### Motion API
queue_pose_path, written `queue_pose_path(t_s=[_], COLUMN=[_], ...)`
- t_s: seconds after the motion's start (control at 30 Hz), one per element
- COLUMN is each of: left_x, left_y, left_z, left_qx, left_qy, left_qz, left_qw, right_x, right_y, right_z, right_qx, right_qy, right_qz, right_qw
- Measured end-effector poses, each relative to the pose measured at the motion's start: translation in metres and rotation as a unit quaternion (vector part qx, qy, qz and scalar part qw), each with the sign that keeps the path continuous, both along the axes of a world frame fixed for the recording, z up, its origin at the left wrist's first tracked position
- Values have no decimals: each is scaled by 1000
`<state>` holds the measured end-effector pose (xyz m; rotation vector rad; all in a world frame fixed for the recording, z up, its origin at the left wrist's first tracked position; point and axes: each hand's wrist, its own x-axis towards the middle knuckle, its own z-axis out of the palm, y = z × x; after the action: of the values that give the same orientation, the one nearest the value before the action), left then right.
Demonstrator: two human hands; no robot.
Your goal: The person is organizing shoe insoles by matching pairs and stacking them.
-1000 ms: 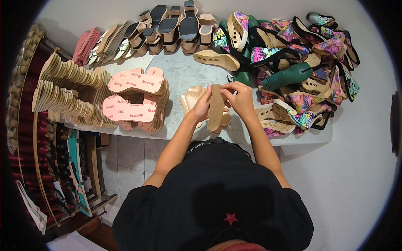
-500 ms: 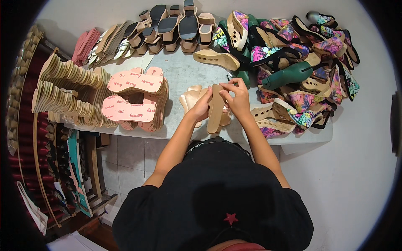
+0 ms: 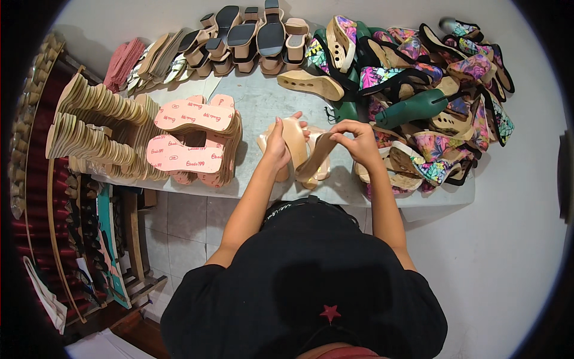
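I see a left hand (image 3: 276, 149) wrapped around a shiny beige sole (image 3: 293, 140), with the thumb on one side and fingertips poking out past the other. The right hand (image 3: 359, 143) pinches the far end of a curved brown strip (image 3: 317, 157). Both pieces are over the near middle of the table (image 3: 263, 96), making a V that meets at the near end. I can't tell if they are stuck together there. Maybe the pinch is at the tip so the fingers stay off the flat part.

More beige pieces (image 3: 321, 172) are under the hands, likely put there to be easy to grab. The pink soles (image 3: 185, 152) are piled up at the left, I guess to save space.

The table's near edge is close to the person's tummy, and both arms reach over it. There is open room on the far side of the hands and a smaller gap at the left. On the right it's tight: the flowery shoes (image 3: 433, 143) are heaped just beside the right wrist, and could get bumped.
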<state>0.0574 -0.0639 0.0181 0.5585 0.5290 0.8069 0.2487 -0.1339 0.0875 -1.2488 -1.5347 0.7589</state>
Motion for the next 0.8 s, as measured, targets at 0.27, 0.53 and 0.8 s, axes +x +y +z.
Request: queue_pose_path(t_s=[0.27,0.53,0.8], left_x=[-7,-16,10], left_y=[9,10,-15], left_z=[-15,-30,30], left_qx=[-127,-62,-29], left_qy=[29,48,-40], left_qz=[209,173,-4], left_qw=[969,982,999], right_x=[29,35,-16], right_y=[-9,-13,9], right_z=[13,29,15], right_qx=[-68,-107,-91], right_qy=[50,105,-19], right_qz=[5,-50,17], right_qw=[996,987,996])
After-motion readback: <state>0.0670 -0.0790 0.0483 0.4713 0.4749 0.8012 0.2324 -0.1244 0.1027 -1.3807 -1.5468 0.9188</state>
